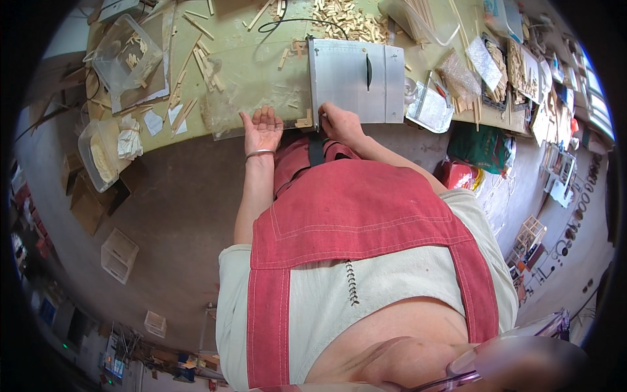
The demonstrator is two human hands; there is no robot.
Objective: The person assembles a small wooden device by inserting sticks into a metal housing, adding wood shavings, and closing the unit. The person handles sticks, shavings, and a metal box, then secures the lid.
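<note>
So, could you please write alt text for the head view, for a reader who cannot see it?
A person in a red apron works at a green table, left hand open palm-up, right hand at the near left corner of a metal plate. Wood pieces are piled beyond.

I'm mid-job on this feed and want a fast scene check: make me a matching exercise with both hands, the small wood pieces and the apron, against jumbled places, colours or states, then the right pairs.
Column one
1. left hand
2. right hand
3. small wood pieces
4. apron

Column two
A. heaped beyond the metal plate
B. red with pale stitching
C. palm up, to the left of the plate
D. at the plate's near-left corner

Right pairs: 1-C, 2-D, 3-A, 4-B
</note>
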